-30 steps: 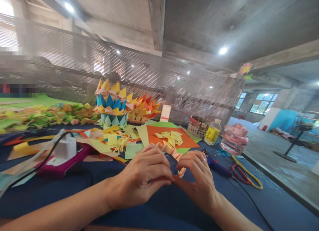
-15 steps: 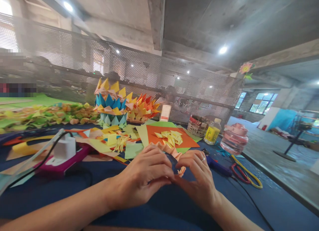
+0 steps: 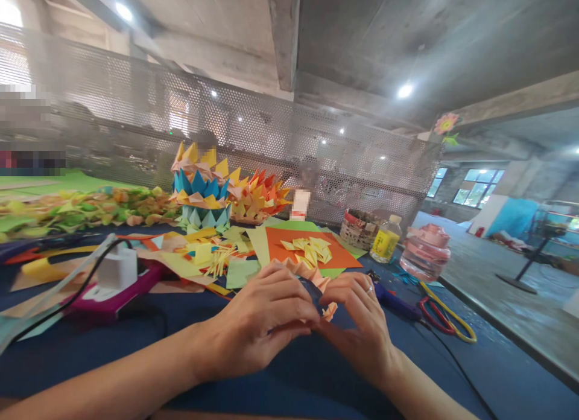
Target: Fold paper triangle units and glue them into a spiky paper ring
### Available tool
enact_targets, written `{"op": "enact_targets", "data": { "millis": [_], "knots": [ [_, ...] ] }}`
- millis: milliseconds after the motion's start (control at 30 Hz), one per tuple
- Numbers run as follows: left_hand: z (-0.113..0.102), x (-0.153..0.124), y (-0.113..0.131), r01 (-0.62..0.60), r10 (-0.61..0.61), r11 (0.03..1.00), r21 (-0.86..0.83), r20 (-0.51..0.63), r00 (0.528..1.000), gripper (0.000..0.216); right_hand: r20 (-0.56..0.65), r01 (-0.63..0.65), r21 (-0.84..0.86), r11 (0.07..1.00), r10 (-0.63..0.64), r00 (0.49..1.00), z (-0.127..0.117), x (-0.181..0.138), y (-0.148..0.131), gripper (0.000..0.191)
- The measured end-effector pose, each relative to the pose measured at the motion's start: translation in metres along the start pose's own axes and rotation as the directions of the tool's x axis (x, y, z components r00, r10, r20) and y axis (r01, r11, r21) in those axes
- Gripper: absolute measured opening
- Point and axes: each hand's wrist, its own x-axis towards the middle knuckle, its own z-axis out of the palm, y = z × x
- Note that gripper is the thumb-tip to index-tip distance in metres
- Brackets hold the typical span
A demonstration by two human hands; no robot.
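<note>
A peach-coloured chain of folded paper (image 3: 301, 269) curves behind and between my hands, partly hidden by the fingers. My left hand (image 3: 266, 320) is closed, thumb and fingertips pinching at the chain's near part. From the other side my right hand (image 3: 357, 326), a ring on one finger, pinches at the same spot; the fingertips of both hands meet there. Exactly which fold lies between them is hidden. Just beyond, yellow folded paper pieces (image 3: 310, 251) lie heaped on an orange sheet (image 3: 275, 242).
Pointed paper rings (image 3: 203, 194) are stacked behind. At left is a magenta power strip (image 3: 97, 299) with cables. A glue gun (image 3: 398, 299), scissors (image 3: 456, 323), a yellow-labelled bottle (image 3: 384, 242), a pink jug (image 3: 425, 254) and a basket (image 3: 357, 230) stand or lie at right.
My left fingertips have shifted very slightly to the right against the right hand's. Otherwise the hands and paper look the same.
</note>
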Motion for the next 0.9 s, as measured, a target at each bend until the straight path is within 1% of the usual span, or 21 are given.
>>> {"op": "enact_targets", "data": {
  "millis": [300, 400, 500, 667, 900],
  "knots": [
    [0.0019, -0.0006, -0.0006, 0.010, -0.010, 1.000, -0.025, -0.029, 1.000, 0.010, 0.002, 0.001, 0.012, 1.000, -0.001, 1.000, -0.0001, -0.0011, -0.0005, 0.017],
    [0.0012, -0.0004, 0.0003, 0.014, -0.014, 1.000, -0.009, -0.009, 1.000, 0.007, 0.009, -0.004, 0.022, 1.000, 0.004, 1.000, -0.0001, -0.0009, -0.0002, 0.016],
    [0.0004, -0.0001, 0.0000, 0.001, -0.001, 1.000, 0.004, 0.014, 1.000, 0.011, 0.021, -0.005, 0.027, 1.000, 0.005, 1.000, -0.0003, -0.0007, 0.0001, 0.016],
    [-0.0010, 0.0009, -0.0016, 0.000, 0.001, 0.999, -0.040, 0.006, 1.000, 0.008, 0.024, 0.000, 0.038, 0.999, -0.001, 1.000, 0.0001, -0.0019, 0.0003, 0.016],
    [-0.0035, 0.0020, 0.0007, 0.044, -0.043, 0.997, -0.056, 0.026, 0.999, 0.002, 0.055, -0.020, 0.038, 0.999, 0.017, 0.998, 0.0014, -0.0045, 0.0029, 0.022]
  ]
}}
